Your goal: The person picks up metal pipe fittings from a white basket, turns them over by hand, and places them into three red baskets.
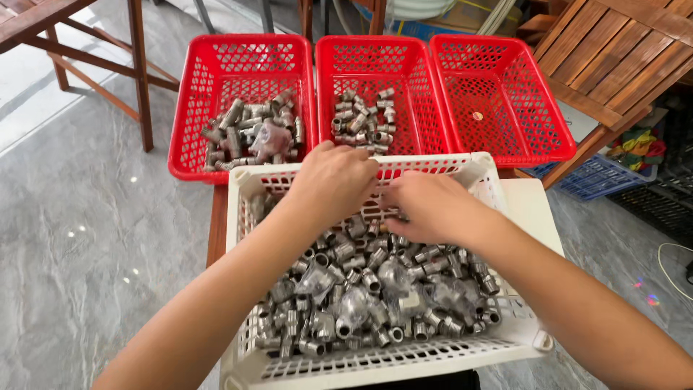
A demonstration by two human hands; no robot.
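Bright, even daylight; sharp, soft shadows.

Three baskets stand side by side along the far edge of the worktop (530,209): the left basket (198,101) and middle basket (415,94) hold metal fittings (253,133), the right basket (505,94) none. Before them, at the near edge, sits a crate (375,365) heaped with fittings; both hands (382,191) rest in its far end.

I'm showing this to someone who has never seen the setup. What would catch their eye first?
Three bright red baskets in a row at the back, the right one bare. In front, a white basket heaped with silver metal fittings, where the left hand and right hand dig at its far end.
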